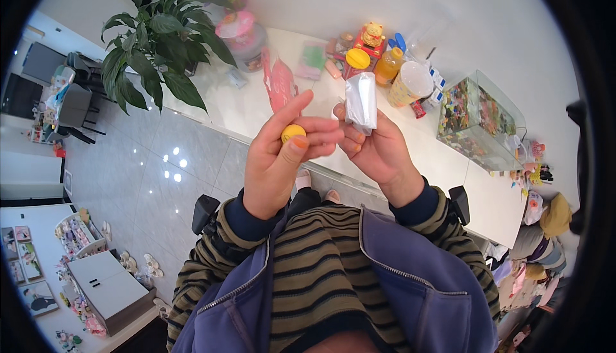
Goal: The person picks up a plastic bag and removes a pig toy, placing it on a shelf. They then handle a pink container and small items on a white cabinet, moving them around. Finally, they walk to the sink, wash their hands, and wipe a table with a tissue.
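Note:
My left hand holds a small round yellow object, possibly a ball or a cap, between the thumb and the fingers. Dark marks show on its face. In my right hand is a shiny white and silver plastic packet, gripped at its lower end and pointing up. The two hands are close together above the front of a white counter, fingertips nearly meeting. Just beyond my left hand lies a red and pink printed bag, its lower end hidden by the fingers.
A yellow-lidded red tub, a bottle of orange liquid, a patterned paper cup and a golden cat figurine stand at the back. To the right is a glass fish tank. A leafy plant overhangs the left end.

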`<state>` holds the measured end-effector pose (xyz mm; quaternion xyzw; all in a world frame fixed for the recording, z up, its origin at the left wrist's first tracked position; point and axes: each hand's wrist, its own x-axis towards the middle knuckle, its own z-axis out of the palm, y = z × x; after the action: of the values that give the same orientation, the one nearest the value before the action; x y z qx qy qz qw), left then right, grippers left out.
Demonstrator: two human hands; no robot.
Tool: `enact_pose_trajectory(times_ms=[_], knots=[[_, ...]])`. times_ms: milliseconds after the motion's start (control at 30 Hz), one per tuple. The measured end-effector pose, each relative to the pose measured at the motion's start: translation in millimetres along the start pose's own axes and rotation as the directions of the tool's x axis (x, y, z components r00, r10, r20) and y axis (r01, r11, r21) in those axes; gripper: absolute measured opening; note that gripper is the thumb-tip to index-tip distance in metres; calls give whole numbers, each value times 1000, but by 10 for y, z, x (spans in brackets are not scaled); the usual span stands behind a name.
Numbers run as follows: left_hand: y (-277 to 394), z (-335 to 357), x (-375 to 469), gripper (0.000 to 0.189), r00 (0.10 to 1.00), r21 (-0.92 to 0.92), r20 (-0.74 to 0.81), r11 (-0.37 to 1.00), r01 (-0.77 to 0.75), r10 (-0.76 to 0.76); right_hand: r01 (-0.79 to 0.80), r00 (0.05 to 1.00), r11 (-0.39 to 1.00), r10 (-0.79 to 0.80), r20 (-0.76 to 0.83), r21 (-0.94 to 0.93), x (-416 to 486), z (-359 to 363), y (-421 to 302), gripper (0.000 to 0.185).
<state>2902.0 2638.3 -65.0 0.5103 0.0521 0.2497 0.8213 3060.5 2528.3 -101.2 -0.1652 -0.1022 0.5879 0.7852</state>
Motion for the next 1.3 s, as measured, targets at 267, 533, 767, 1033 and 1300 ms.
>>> enact_pose_trajectory(times_ms=[267, 533, 767, 1033, 1300], knots=[[-77, 29, -155, 58, 975, -458, 159, 863, 213, -156, 44, 999, 997, -44, -4, -59, -322, 65, 98, 30], [54, 63, -49, 59, 977, -290, -2, 935, 205, -215, 155, 957, 792, -269, -109, -591, -296, 336, 117, 26], [175, -305, 166, 35, 957, -49, -108, 963, 266, -270, 230, 941, 670, -338, -14, -706, 22, 583, 263, 20], [264, -728, 472, 13, 972, -141, 8, 962, 232, -233, 302, 919, 716, -394, -7, -629, 386, 552, 253, 19], [177, -762, 639, 36, 929, -351, 82, 862, 365, -360, 267, 867, 209, -479, 139, -941, 521, 529, 268, 43]])
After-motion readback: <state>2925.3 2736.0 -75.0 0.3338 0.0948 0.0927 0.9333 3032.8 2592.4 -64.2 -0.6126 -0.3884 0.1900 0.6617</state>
